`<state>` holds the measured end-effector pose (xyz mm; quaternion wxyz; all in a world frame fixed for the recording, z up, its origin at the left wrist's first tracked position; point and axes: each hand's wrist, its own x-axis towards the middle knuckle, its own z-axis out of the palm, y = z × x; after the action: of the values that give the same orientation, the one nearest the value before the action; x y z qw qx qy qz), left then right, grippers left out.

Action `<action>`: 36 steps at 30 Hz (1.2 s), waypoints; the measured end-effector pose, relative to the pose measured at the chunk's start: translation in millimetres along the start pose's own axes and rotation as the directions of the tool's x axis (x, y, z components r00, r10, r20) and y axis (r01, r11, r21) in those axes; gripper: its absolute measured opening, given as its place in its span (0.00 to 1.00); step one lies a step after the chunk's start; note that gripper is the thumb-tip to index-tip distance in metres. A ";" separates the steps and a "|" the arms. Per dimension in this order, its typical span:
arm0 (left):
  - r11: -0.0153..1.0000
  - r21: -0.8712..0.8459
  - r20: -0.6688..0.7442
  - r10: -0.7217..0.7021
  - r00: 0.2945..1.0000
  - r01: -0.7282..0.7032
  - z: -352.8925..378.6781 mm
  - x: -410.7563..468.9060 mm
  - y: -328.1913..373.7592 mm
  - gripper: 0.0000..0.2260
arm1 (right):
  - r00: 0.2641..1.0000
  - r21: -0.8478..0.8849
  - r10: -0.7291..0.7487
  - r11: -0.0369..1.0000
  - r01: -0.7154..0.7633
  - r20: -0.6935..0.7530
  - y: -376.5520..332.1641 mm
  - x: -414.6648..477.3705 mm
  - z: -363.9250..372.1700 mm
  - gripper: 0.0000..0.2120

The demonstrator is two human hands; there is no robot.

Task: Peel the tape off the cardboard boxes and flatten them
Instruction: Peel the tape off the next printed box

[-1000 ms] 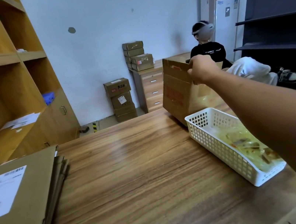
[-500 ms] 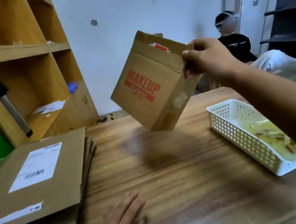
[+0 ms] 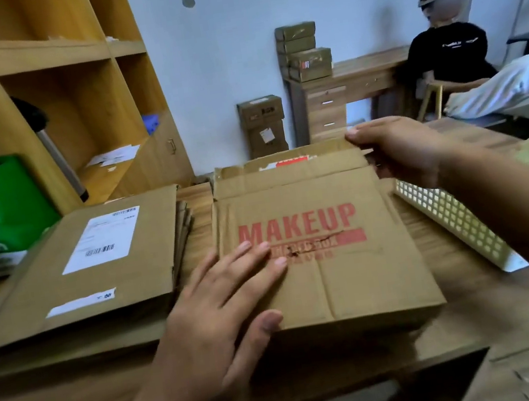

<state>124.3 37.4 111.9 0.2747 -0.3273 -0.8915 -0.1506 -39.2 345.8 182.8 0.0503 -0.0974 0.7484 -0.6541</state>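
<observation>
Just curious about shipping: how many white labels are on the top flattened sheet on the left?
2. A large barcode label sits mid-sheet; a narrow strip lies near its front edge. Sheets beneath in the flattened pile may hide more.

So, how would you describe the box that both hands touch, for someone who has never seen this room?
On the wooden table, between the stack of flattened brown cardboard and the white plastic lattice basket, lies a brown cardboard box. Only it carries the red word MAKEUP.
</observation>
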 end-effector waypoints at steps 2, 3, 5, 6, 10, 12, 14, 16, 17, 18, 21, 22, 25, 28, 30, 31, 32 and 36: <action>1.000 0.009 0.075 -0.020 0.997 0.019 0.3 3.9 0.5 0.22 | 0.999 -0.046 0.018 0.999 -0.020 -0.046 12.2 4.1 1.9 0.11; 0.999 0.019 0.104 -0.037 0.994 0.035 0.6 6.1 -0.3 0.22 | 0.997 -0.057 0.030 0.998 -0.034 -0.066 17.4 5.5 3.6 0.12; 0.996 0.026 0.153 -0.090 0.984 0.087 -0.1 11.6 -3.7 0.24 | 0.995 -0.048 0.054 0.997 -0.058 -0.083 25.3 5.0 9.5 0.11; 0.993 0.018 0.176 -0.117 0.977 0.115 -0.3 14.3 -6.6 0.24 | 0.995 -0.036 0.061 0.997 -0.065 -0.081 28.6 3.6 12.9 0.11; 0.988 -0.041 0.251 -0.137 0.958 0.152 -4.5 23.2 -22.9 0.25 | 0.989 0.065 0.071 0.996 -0.063 -0.130 42.5 -4.5 20.0 0.12; 0.989 -0.024 0.264 -0.134 0.955 0.145 -7.2 25.9 -31.0 0.25 | 0.982 0.157 0.088 0.986 -0.062 -0.167 51.3 -12.1 18.5 0.13; 0.985 0.004 0.270 -0.170 0.948 0.175 -10.6 29.2 -37.3 0.24 | 0.979 0.185 0.077 0.982 -0.041 -0.190 62.9 -24.5 17.4 0.12; 0.980 0.001 0.276 -0.189 0.942 0.197 -11.9 32.8 -41.3 0.24 | 0.974 0.196 0.041 0.981 0.004 -0.223 74.9 -39.8 19.7 0.13; 0.981 -0.009 0.275 -0.186 0.943 0.196 -11.8 34.4 -42.3 0.23 | 0.970 0.198 0.022 0.980 0.028 -0.243 80.3 -48.1 22.4 0.14; 0.981 -0.022 0.270 -0.182 0.946 0.195 -11.0 36.0 -43.3 0.22 | 0.965 0.197 0.004 0.979 0.049 -0.263 85.1 -56.2 24.9 0.14; 0.978 -0.074 0.233 -0.175 0.956 0.197 -7.9 41.3 -42.9 0.19 | 0.958 0.180 -0.030 0.980 0.085 -0.287 99.8 -79.1 33.5 0.15; 0.974 -0.088 0.225 -0.184 0.957 0.208 -6.8 43.2 -41.0 0.20 | 0.961 0.175 -0.037 0.981 0.088 -0.276 104.0 -86.8 37.1 0.15; 0.964 -0.111 0.210 -0.215 0.954 0.242 -3.1 50.8 -33.0 0.27 | 0.974 0.146 -0.043 0.986 0.077 -0.223 115.5 -105.4 48.0 0.15; 0.955 -0.129 0.179 -0.243 0.953 0.268 0.8 59.8 -22.0 0.23 | 0.979 0.142 -0.066 0.985 0.094 -0.191 122.2 -116.0 59.1 0.13; 0.956 -0.138 0.156 -0.235 0.959 0.257 2.8 66.5 -13.5 0.18 | 0.970 0.198 -0.110 0.968 0.154 -0.217 125.1 -117.9 65.2 0.13; 0.960 -0.142 0.150 -0.222 0.963 0.243 3.7 69.8 -8.6 0.16 | 0.965 0.230 -0.121 0.957 0.176 -0.234 126.2 -117.5 67.7 0.13; 0.964 -0.139 0.146 -0.207 0.967 0.227 5.0 73.1 -4.9 0.16 | 0.959 0.249 -0.129 0.949 0.193 -0.251 127.2 -116.6 69.3 0.14; 0.978 -0.096 0.180 -0.166 0.970 0.185 13.9 81.8 4.2 0.17 | 0.928 0.250 -0.182 0.930 0.270 -0.326 130.2 -107.8 71.0 0.17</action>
<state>69.8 87.7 149.3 0.1642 -0.2736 -0.9273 -0.1954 69.9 316.1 38.6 -0.1254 -0.0763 0.6266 -0.7654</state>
